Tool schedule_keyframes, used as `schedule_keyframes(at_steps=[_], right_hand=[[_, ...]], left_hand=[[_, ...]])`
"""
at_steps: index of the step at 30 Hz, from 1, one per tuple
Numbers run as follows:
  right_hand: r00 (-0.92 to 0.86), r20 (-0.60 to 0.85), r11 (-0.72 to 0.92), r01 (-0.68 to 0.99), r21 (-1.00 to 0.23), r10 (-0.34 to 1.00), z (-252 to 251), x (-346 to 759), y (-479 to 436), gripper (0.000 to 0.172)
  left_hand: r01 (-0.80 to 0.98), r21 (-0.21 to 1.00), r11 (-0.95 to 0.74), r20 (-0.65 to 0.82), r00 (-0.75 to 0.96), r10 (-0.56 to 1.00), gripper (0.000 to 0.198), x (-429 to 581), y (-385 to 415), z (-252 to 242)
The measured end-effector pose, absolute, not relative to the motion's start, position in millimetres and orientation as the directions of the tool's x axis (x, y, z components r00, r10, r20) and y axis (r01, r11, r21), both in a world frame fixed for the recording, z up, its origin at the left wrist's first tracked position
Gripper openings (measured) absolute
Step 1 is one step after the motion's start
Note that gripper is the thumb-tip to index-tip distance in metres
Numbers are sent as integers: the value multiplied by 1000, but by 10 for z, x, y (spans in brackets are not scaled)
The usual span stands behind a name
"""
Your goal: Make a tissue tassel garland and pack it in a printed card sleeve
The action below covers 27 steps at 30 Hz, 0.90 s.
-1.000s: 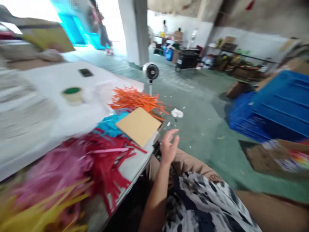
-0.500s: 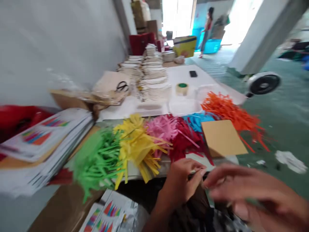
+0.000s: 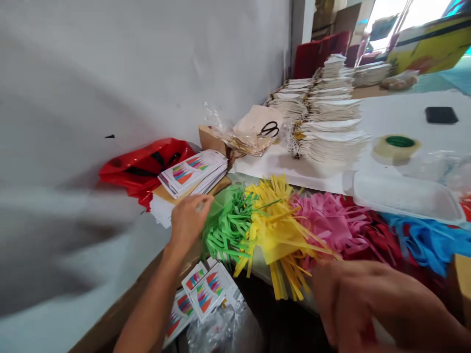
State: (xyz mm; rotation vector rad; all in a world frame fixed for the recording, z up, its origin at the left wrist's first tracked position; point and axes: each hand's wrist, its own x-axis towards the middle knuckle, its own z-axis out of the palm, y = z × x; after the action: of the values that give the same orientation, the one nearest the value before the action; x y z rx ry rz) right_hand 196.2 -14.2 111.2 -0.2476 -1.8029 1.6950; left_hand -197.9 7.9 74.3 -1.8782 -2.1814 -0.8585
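My left hand (image 3: 189, 218) is at the left edge of the green tissue fringe (image 3: 231, 223), its fingers closed on the sheer green end. Beside the green lie yellow fringe (image 3: 279, 230), pink fringe (image 3: 331, 218), dark red fringe (image 3: 382, 238) and blue fringe (image 3: 427, 240). In the lower right my right hand (image 3: 382, 299) hangs blurred in front of the table edge, fingers curled; what it holds, if anything, cannot be made out. A stack of printed cards (image 3: 191, 171) stands just beyond my left hand.
More printed cards (image 3: 208, 289) sit in a box below the table edge. Behind the fringe are a plastic tray (image 3: 408, 196), tape roll (image 3: 395, 147), phone (image 3: 440, 115), scissors (image 3: 270, 129) and stacked white bundles (image 3: 334, 130). A red bag (image 3: 147, 164) lies by the wall.
The view has swung left. My left hand has moved from near my right hand to the green fringe and closed on it. My right hand's fingers have curled.
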Motion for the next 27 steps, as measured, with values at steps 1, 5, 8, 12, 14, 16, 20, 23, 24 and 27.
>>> schedule_keyframes(at_steps=[1,5,8,12,14,16,20,23,24,27], right_hand=[[-763,286,139,-254,-957,580,1097,1893,-98,18],[-791,186,254,-39,-966,583,1036,1714,40,19],[-776,212,392,49,-919,594,1008,1695,138,29],[-713,270,512,143,-847,647,933,1821,237,36],[-663,317,575,210,-791,678,882,1934,265,40],[-585,347,604,326,-727,733,831,2086,297,36],[-398,360,536,574,-620,844,758,2565,439,17],[-244,365,405,782,-474,898,720,3054,616,18],[-196,361,341,850,-402,912,709,3228,674,20],[-75,360,159,965,-209,930,690,3752,769,29]], left_hand=[[969,225,102,491,-203,847,31,-2202,247,766],[964,-4,267,372,-247,895,57,-2861,776,766],[946,-16,325,307,-305,901,54,-3061,897,699],[947,4,320,314,-305,899,52,-3102,847,643],[954,18,299,361,-285,888,54,-3077,859,635],[971,34,237,459,-226,859,53,-2981,941,630],[993,79,-93,638,21,769,41,-2388,1199,665],[936,112,-335,636,191,748,28,-1655,1326,735],[906,139,-400,622,234,747,26,-1395,1346,756],[766,245,-594,583,373,722,23,-644,1351,780]])
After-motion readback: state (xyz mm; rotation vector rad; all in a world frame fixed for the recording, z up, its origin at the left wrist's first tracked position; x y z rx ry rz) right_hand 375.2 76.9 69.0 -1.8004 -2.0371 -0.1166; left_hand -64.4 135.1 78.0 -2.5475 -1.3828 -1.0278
